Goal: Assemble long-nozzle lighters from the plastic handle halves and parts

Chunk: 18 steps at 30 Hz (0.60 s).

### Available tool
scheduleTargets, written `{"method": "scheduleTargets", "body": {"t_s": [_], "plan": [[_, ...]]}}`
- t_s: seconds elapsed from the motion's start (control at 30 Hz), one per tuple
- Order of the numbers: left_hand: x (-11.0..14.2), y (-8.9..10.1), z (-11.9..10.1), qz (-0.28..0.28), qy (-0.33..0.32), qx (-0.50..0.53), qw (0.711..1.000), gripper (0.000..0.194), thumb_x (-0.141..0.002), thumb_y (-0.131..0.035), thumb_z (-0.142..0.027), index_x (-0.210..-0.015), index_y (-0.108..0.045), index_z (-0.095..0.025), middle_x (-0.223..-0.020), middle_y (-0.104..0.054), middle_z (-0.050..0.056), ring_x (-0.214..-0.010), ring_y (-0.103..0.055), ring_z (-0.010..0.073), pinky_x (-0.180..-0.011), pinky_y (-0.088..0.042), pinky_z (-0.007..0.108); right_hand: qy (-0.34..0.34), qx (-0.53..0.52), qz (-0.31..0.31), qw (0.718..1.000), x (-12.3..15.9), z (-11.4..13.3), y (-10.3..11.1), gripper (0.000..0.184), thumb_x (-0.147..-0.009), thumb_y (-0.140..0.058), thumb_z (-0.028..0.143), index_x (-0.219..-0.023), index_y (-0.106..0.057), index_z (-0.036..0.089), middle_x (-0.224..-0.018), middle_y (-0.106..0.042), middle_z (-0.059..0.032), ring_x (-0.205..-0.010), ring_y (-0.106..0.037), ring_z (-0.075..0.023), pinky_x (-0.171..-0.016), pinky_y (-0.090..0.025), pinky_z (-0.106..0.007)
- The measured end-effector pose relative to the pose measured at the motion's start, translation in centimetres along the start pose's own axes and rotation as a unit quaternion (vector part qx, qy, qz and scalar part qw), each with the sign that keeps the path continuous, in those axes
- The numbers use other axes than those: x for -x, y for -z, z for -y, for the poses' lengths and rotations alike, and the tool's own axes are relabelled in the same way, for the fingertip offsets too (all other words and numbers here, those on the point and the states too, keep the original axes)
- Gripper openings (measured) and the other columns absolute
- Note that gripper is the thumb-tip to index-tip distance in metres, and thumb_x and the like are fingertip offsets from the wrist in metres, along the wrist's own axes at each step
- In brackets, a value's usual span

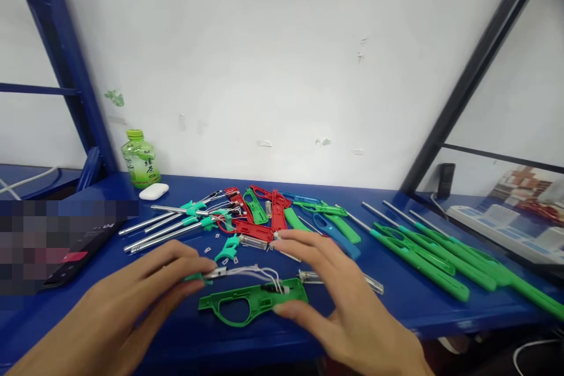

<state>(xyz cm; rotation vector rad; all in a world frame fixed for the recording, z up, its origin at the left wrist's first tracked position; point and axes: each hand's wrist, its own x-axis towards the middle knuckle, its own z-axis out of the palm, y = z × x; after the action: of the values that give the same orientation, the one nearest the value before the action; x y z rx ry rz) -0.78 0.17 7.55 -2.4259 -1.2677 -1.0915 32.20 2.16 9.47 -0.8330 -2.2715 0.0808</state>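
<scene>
A green lighter handle half-shell [255,303] lies with its hollow side up on the blue table. Near its right end sits a small black part [274,288] with white wires [255,271] looping leftward to a metal rod end with a teal fitting [215,273]. My left hand [145,291] is closed, pinching that wired rod; its fingers hide most of it. At the shell's right end, my right hand [339,294] has its fingers apart. Its thumb appears to touch the shell's edge. Beyond the hands lie a teal trigger [228,248] and a clear fuel tube [253,242].
Metal rods with teal fittings [170,235] lie at back left, beside red shells [251,229]. Green lighters [423,258] lie on the right. A bottle [141,158], a white case [154,191] and a dark-screened device [79,255] stand or lie left. A white wall rises behind.
</scene>
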Motion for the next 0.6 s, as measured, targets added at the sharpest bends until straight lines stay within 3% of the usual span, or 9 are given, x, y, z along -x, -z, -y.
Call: {"method": "scheduleTargets", "body": {"t_s": [0.13, 0.23, 0.33, 0.43, 0.6], "plan": [[1.4, -0.4, -1.5, -0.012, -0.040, 0.009, 0.999, 0.023, -0.116, -0.047, -0.040, -0.125, -0.067, -0.032, -0.113, -0.079, -0.003, -0.097, -0.080, 0.0101, -0.088, -0.057, 0.008, 0.026, -0.054, 0.049, 0.997, -2.0, 1.9, -2.0, 0.041, -0.107, -0.073, 0.045, -0.146, -0.060, 0.041, -0.143, -0.075, 0.0058, -0.129, -0.072, -0.0182, -0.116, -0.053, -0.033], [2.0, -0.8, -1.7, -0.003, -0.029, 0.024, 0.999, 0.026, -0.118, -0.042, -0.036, -0.126, -0.067, -0.034, -0.113, -0.080, -0.005, -0.096, -0.081, 0.0087, -0.087, -0.057, 0.007, 0.038, -0.081, 0.066, 0.994, -2.9, 2.2, -3.6, 0.024, -0.110, -0.069, 0.038, -0.134, -0.070, 0.037, -0.116, -0.083, 0.0076, -0.101, -0.078, -0.0155, -0.096, -0.056, -0.028], [2.6, -1.1, -1.5, -0.014, 0.004, 0.025, 1.000, 0.026, -0.118, -0.045, -0.043, -0.131, -0.066, -0.037, -0.115, -0.083, -0.008, -0.102, -0.082, 0.0091, -0.091, -0.058, 0.008, 0.059, -0.090, 0.061, 0.992, -3.4, 2.0, -4.8, 0.015, -0.112, -0.067, 0.033, -0.124, -0.075, 0.031, -0.098, -0.082, 0.0068, -0.082, -0.074, -0.0142, -0.081, -0.053, -0.027], [2.6, -0.7, -1.4, -0.064, 0.023, 0.002, 0.998, 0.026, -0.116, -0.050, -0.052, -0.130, -0.069, -0.041, -0.109, -0.085, -0.013, -0.100, -0.083, 0.0065, -0.094, -0.055, 0.005, 0.065, -0.094, 0.069, 0.991, -3.8, 1.8, -5.5, 0.012, -0.110, -0.070, 0.030, -0.119, -0.077, 0.031, -0.094, -0.081, 0.0072, -0.078, -0.073, -0.0138, -0.078, -0.051, -0.028], [1.8, 0.1, -1.1, -0.005, 0.026, 0.068, 0.997, 0.033, -0.117, -0.046, -0.048, -0.107, -0.076, -0.037, -0.096, -0.082, -0.015, -0.084, -0.081, 0.0029, -0.086, -0.056, 0.004, 0.062, -0.091, 0.115, 0.987, -4.4, 1.7, -6.0, 0.013, -0.109, -0.070, 0.025, -0.119, -0.077, 0.029, -0.103, -0.082, 0.0051, -0.088, -0.075, -0.0152, -0.081, -0.050, -0.028]]}}
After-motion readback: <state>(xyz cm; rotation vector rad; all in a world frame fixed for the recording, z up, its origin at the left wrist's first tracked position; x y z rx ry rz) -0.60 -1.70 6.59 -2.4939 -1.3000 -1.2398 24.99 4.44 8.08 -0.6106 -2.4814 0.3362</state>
